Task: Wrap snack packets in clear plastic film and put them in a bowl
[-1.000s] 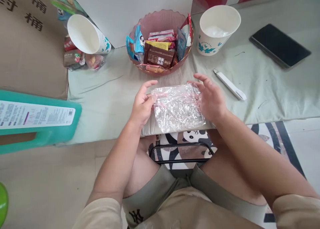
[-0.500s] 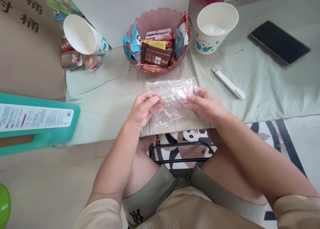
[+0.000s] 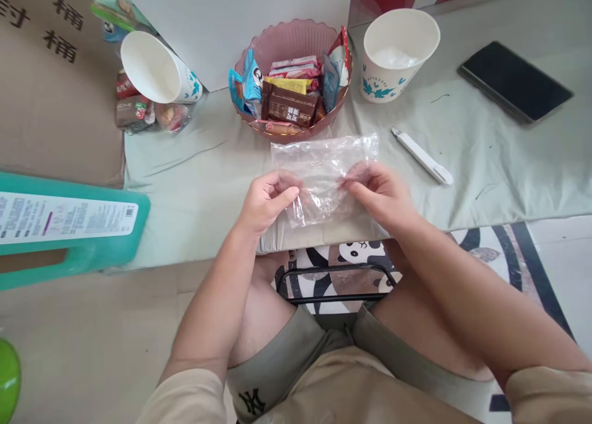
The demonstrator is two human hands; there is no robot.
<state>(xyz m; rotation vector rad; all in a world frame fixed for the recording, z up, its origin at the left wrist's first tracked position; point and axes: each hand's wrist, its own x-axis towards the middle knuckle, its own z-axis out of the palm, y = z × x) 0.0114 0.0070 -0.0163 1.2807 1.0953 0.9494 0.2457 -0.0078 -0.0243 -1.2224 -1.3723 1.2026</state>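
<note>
Table (image 3: 189, 202), pale green cloth: carries everything here. Pink bowl (image 3: 296, 34) of wrapped snacks stands back from near edge of table. Clear plastic bag (image 3: 321, 183) lies between bowl and near edge, spread by both hands. Left hand (image 3: 266, 205) pinches bag's left part; right hand (image 3: 388, 196) pinches right part, fingers narrow on film. Spreading looks mostly done; mouth not visibly parted, though clear film and glare make this uncertain. Versus first frame: film smoother, far edge nearer bowl, right fingers drawn in from wide.
</note>
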